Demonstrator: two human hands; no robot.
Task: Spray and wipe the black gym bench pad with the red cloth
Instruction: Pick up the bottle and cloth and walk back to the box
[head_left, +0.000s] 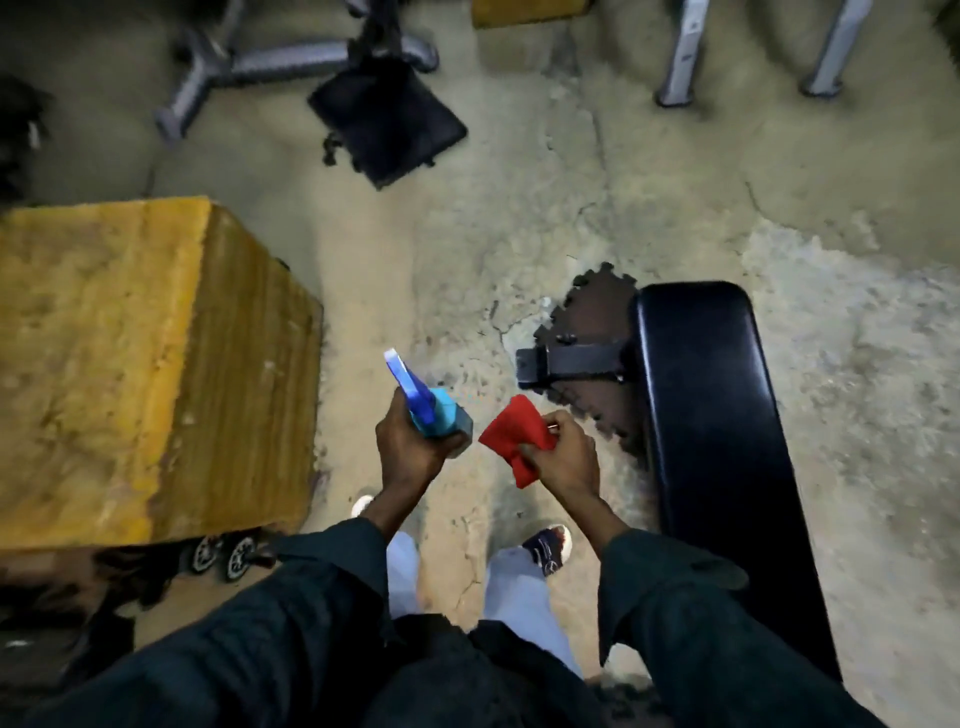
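Left hand (410, 452) grips the spray bottle (426, 410), right hand (563, 454) pinches the cloth (514, 436); nozzle should turn right toward the pad (722, 441).

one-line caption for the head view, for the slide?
Left hand holds blue spray bottle, right hand red cloth, beside the black bench pad.

A worn gym floor — a black padded bench (711, 431) stands on cracked, patchy concrete (519, 218), its steel foot (566, 364) resting on a piece of interlocking rubber mat (597, 312). A yellow foam block (130, 353) sits to the left; grey machine legs (260, 62) — and another dark mat piece (387, 124) — lie beyond.
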